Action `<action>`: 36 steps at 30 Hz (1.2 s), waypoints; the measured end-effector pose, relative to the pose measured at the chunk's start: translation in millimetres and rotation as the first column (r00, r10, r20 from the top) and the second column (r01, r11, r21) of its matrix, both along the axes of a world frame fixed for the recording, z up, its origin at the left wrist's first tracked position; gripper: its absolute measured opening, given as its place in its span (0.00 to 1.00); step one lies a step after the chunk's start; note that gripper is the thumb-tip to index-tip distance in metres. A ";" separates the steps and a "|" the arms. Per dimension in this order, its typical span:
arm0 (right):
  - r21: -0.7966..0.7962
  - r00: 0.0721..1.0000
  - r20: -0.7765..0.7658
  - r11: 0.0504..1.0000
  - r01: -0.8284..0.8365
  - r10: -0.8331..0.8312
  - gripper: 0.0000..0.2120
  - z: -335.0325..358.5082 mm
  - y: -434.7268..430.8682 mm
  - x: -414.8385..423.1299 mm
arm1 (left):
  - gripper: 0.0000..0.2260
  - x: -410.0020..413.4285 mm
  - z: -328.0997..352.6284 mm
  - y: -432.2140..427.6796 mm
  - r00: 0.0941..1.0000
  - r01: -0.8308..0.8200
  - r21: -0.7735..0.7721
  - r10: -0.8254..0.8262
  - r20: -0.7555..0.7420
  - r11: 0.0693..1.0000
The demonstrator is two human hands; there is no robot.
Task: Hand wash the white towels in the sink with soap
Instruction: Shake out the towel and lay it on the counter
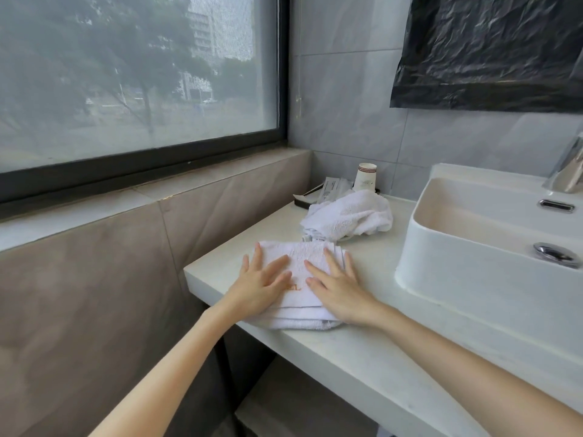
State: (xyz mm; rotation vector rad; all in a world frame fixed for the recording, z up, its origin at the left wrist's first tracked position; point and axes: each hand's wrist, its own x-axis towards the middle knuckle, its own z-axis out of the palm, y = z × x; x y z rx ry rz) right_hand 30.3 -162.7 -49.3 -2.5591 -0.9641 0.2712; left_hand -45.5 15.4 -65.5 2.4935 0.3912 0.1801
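The left hand (260,287) and the right hand (339,290) lie flat, fingers straight and spread, pressing side by side on a folded white towel (299,263) that sits at the near left corner of the pale countertop (362,357), orange lettering showing between the hands; neither hand grips anything. A second, crumpled white towel (350,216) lies just behind the folded one, touching its far edge; behind that stand a paper cup (365,178) and wrapped sachets (328,189) against the tiled wall. The white basin (473,263) stands to the right with its chrome tap (568,171) at the back; a black plastic sheet (492,48) hangs above it.
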 end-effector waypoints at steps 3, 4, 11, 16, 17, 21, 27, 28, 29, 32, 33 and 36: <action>0.006 0.978 -0.060 0.980 0.200 -0.199 0.28 -0.5 -3.1 1.4 | 0.23 1.1 4.9 4.4 0.992 -0.117 -0.051 0.119 0.030 0.992; -0.009 0.973 -0.060 0.975 0.221 -0.221 0.29 -1.7 -3.5 0.0 | 0.22 -0.2 5.2 5.2 0.990 -0.135 -0.025 0.136 0.038 0.990; 0.220 0.988 0.073 0.969 0.115 -0.134 0.23 2.0 5.7 0.4 | 0.24 -1.2 18.4 4.1 0.960 -0.145 -0.372 0.222 0.173 0.917; 0.405 0.997 -0.061 0.911 0.077 -0.057 0.24 10.1 10.3 17.4 | 0.27 -3.1 22.9 6.9 0.919 -0.197 -0.542 0.346 0.187 0.817; 0.426 0.998 -0.052 0.903 0.047 -0.028 0.25 12.9 15.4 21.5 | 0.27 -5.3 22.0 9.2 0.907 -0.199 -0.564 0.368 0.202 0.801; 0.436 0.994 0.001 0.895 -0.095 0.105 0.26 31.8 52.8 37.0 | 0.27 -18.1 9.2 26.5 0.808 -0.261 -0.529 0.483 0.338 0.807; 0.432 0.943 0.064 0.843 -0.321 0.326 0.26 50.9 121.0 53.0 | 0.29 -36.3 -0.1 38.8 0.626 -0.330 -0.624 0.659 0.417 0.708; 0.420 0.943 0.084 0.847 -0.327 0.322 0.25 48.4 129.8 56.9 | 0.30 -37.2 -0.9 40.5 0.636 -0.334 -0.627 0.659 0.402 0.704; 0.378 0.943 0.122 0.864 -0.334 0.311 0.25 43.9 137.1 61.0 | 0.30 -38.3 -1.6 44.4 0.665 -0.356 -0.603 0.647 0.373 0.714; 0.096 0.945 0.204 0.955 -0.280 0.257 0.21 25.1 142.7 70.8 | 0.25 -47.0 -0.8 59.8 0.754 -0.509 -0.332 0.597 0.274 0.794; 0.049 0.950 0.166 0.961 -0.274 0.262 0.20 18.4 141.1 71.4 | 0.23 -49.7 1.2 63.1 0.759 -0.552 -0.203 0.588 0.279 0.809; -0.053 0.925 0.142 0.936 -0.349 0.353 0.21 4.8 131.8 65.9 | 0.17 -47.3 13.2 62.8 0.776 -0.555 0.098 0.471 0.420 0.826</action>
